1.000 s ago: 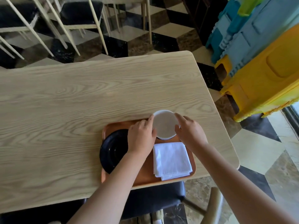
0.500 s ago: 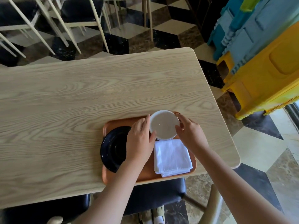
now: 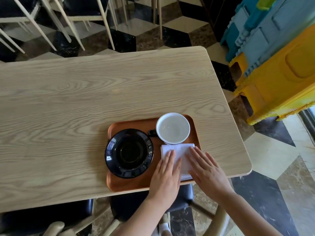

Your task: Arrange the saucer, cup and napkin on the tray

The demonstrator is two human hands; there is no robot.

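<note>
An orange-brown tray (image 3: pixel 133 123) lies at the table's near edge. A glossy black saucer (image 3: pixel 129 153) rests on its left half, overhanging the left rim. A cup (image 3: pixel 172 128), white inside with a dark handle pointing left, stands upright at the tray's far right corner. A folded white napkin (image 3: pixel 180 149) lies in front of the cup. My left hand (image 3: pixel 166 173) and my right hand (image 3: pixel 207 170) rest flat on the napkin, fingers extended, covering its near part.
The light wooden table (image 3: pixel 85 99) stretches left and away from the tray. Chairs with pale legs (image 3: pixel 68 23) stand beyond its far edge. Yellow and blue plastic crates (image 3: pixel 281 57) are stacked at the right. A dark chair seat (image 3: pixel 129 206) sits below the near edge.
Both hands let go of the cup and moved toward me onto the napkin. The cup stands alone at the tray's far right corner, and the saucer is uncovered.
</note>
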